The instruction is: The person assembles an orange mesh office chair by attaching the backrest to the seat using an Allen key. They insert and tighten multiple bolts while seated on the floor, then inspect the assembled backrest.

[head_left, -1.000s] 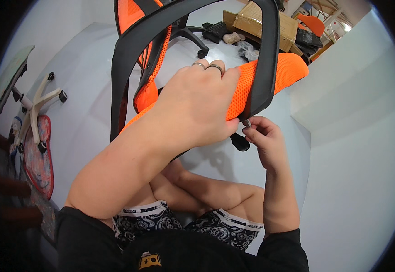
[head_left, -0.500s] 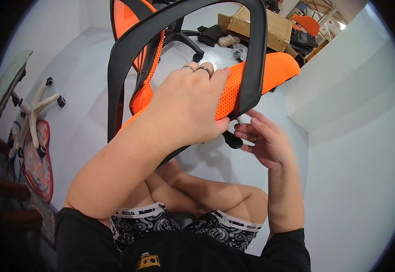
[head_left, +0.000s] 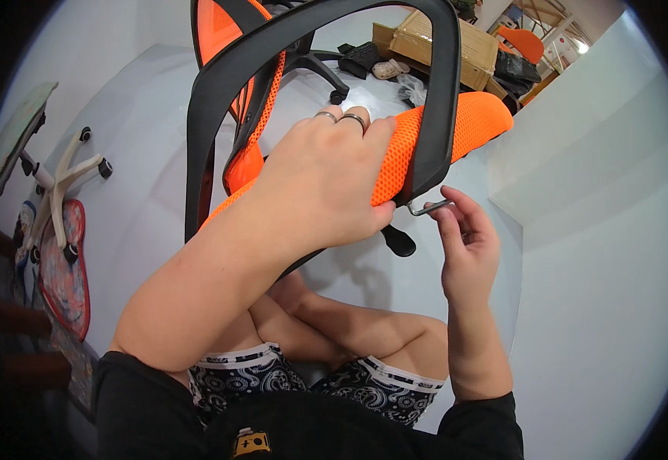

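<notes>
Your left grip lies over the orange seat, fingertips hidden; how far closed, can't tell. Your right grip pinches a bent metal key, short end at the armrest's lower corner, tip obscured.

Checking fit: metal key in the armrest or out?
Cannot tell: the right hand holds the metal key, its tip at the armrest, any socket hidden.
</notes>
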{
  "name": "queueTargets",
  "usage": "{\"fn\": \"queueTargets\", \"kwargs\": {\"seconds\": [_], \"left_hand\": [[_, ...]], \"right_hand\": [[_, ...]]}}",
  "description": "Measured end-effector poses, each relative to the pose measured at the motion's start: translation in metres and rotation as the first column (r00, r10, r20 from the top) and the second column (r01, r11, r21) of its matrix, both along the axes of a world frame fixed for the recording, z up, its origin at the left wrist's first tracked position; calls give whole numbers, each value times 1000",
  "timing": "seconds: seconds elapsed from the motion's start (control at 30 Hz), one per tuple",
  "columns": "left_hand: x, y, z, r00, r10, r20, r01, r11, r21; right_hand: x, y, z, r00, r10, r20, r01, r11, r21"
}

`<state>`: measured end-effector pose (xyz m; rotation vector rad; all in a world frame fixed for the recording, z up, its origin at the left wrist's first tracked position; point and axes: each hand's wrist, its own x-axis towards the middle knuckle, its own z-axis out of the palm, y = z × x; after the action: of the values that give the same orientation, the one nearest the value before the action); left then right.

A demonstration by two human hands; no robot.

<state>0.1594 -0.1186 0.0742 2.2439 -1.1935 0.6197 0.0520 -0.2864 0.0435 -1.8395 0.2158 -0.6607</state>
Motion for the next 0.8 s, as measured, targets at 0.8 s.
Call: {"fn": "queueTargets", "kwargs": {"seconds": [0.8], "left_hand": [[-2, -1, -1, 998, -37, -45, 39, 998, 39]], "right_hand": [[14, 0, -34, 977, -207, 52, 193, 751, -632]]}}
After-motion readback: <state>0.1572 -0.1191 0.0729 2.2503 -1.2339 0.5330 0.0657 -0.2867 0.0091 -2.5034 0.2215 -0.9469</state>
